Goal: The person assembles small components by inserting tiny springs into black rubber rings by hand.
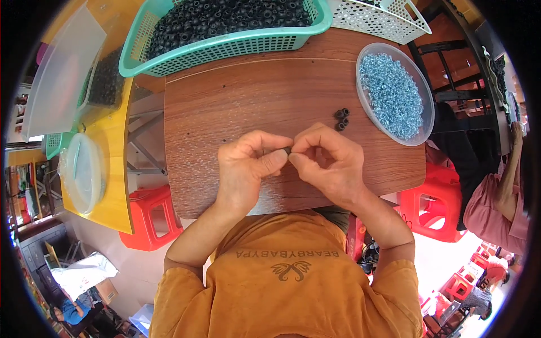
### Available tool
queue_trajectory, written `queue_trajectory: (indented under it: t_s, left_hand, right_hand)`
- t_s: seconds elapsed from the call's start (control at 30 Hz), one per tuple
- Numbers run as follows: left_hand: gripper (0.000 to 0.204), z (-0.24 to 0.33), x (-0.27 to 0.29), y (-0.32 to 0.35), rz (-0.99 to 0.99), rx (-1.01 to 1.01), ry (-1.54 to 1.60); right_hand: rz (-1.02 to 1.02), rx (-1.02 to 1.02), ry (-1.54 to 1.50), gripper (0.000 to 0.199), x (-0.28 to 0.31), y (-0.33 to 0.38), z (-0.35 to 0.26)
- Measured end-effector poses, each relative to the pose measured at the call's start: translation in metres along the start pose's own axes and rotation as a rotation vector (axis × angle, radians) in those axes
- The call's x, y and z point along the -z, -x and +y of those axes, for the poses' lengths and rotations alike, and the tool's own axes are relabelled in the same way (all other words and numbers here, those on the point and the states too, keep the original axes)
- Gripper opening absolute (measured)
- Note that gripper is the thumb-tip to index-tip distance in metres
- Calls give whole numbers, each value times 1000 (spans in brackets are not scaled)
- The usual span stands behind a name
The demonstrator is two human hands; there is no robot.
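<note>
Over the brown wood-grain table (248, 101), my left hand (245, 166) and my right hand (332, 160) meet fingertip to fingertip. Pinched between both thumbs and forefingers is a small black part (288, 150), mostly covered by the fingers; I cannot make out its full shape. Several small black ring-shaped pieces (341, 119) lie in a cluster on the tabletop just beyond my right hand. To the right of them, a round clear plastic tub (362, 101) holds many small transparent blue pieces (394, 93).
A green basket (225, 48) heaped with black ring-shaped pieces stands at the far edge, beside a white perforated basket (383, 22). On the left, a yellow table (115, 169) bears a clear round lid (84, 172). Red stools (149, 217) flank me. Another person's arm (510, 174) shows at far right.
</note>
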State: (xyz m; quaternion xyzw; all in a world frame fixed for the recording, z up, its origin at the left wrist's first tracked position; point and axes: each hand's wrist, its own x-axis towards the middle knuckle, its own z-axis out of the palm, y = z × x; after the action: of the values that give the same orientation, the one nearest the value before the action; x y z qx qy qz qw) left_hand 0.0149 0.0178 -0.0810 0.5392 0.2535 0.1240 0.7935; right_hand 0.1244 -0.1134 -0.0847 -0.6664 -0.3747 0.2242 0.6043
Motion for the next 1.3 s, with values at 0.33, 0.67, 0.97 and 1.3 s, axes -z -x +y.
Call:
queue_trajectory:
  t_s: [0.33,0.67,0.97,1.3]
  left_hand:
    - [19,-16,7,-24,-44,220,565]
    - [16,-15,15,-33,-65,325,707]
    - [16,-7,34,-49,-36,301,684]
    - [13,-2,45,-60,-123,295,752]
  right_hand:
    - [61,529,387,22,-1,-20,-8]
    - [-80,797,750,29,-20,-30,-13]
    - [-305,793,712,28,-22,-57,-26]
    - [-90,800,651,17,-21,-176,-50]
